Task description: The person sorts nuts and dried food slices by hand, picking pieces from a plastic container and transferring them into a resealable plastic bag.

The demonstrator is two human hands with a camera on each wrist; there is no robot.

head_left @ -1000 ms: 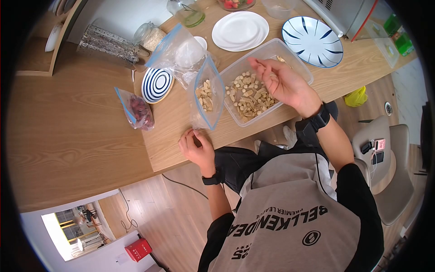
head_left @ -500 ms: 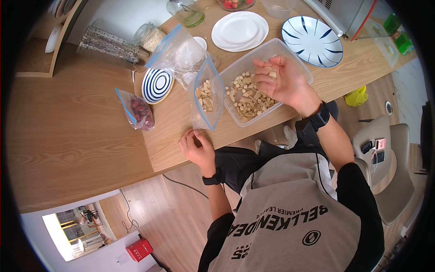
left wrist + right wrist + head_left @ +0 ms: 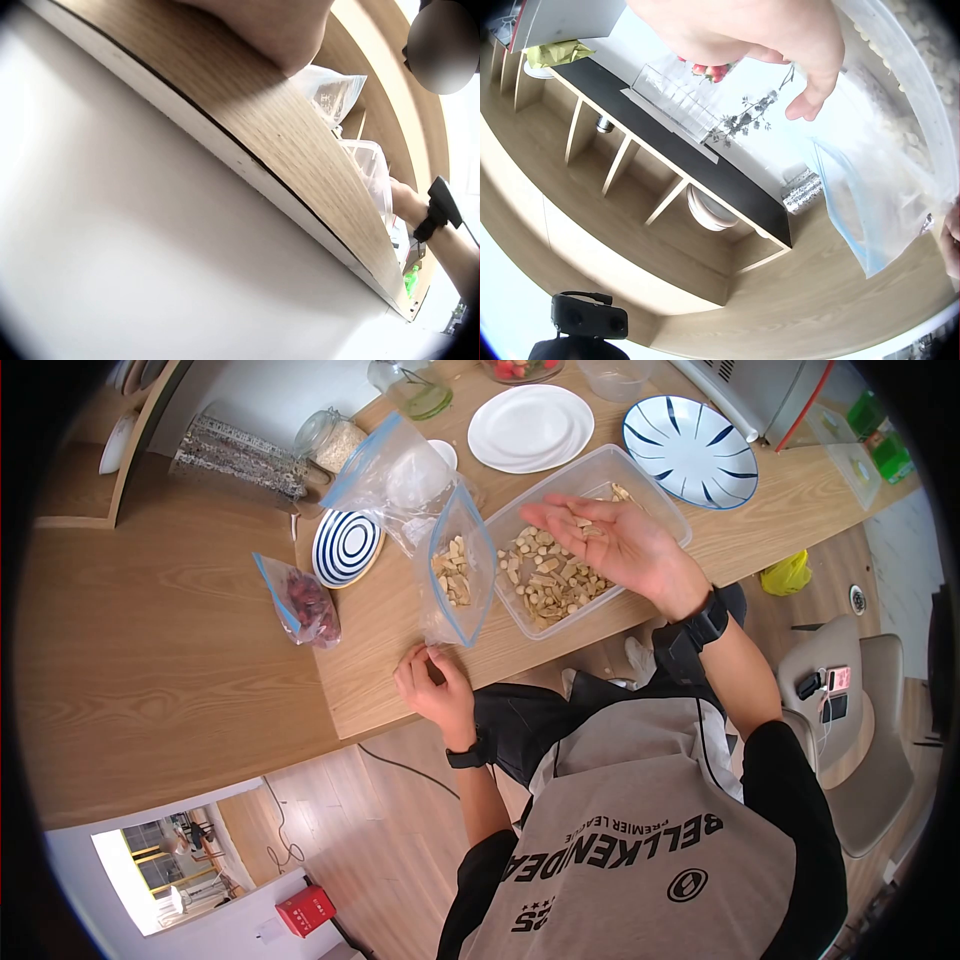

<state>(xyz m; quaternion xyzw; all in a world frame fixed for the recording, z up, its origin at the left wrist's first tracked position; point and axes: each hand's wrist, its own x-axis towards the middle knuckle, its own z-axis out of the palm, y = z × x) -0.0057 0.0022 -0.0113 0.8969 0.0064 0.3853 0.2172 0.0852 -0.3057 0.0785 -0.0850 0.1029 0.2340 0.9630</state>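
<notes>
Palm up, my right hand (image 3: 625,550) is over a clear plastic tub (image 3: 655,485), its fingers extended with a few beige pieces (image 3: 592,531) lying on the palm. Many dried, root-like beige cut pieces (image 3: 555,582) cover the tub's bottom. Left of the tub stands an unzipped zip bag (image 3: 482,575) with similar pieces inside. My left hand (image 3: 440,695) rests at the table's front edge, fingers loosely curled near the bag's bottom corner. In the right wrist view the right hand (image 3: 765,30) shows from its back, with the blue-edged bag (image 3: 855,210) beyond it.
Another blue-edged zip bag (image 3: 385,470) leans behind. A bag of dark red pieces (image 3: 308,605) and a blue-striped plate (image 3: 347,547) lie left. White plates (image 3: 530,428), a blue-lined plate (image 3: 690,452) and a glass jar (image 3: 330,440) are at the back.
The right hand's fingers curled inward half a second ago and have now straightened toward the left, the palm turned up with pieces showing on it. The left hand has not moved.
</notes>
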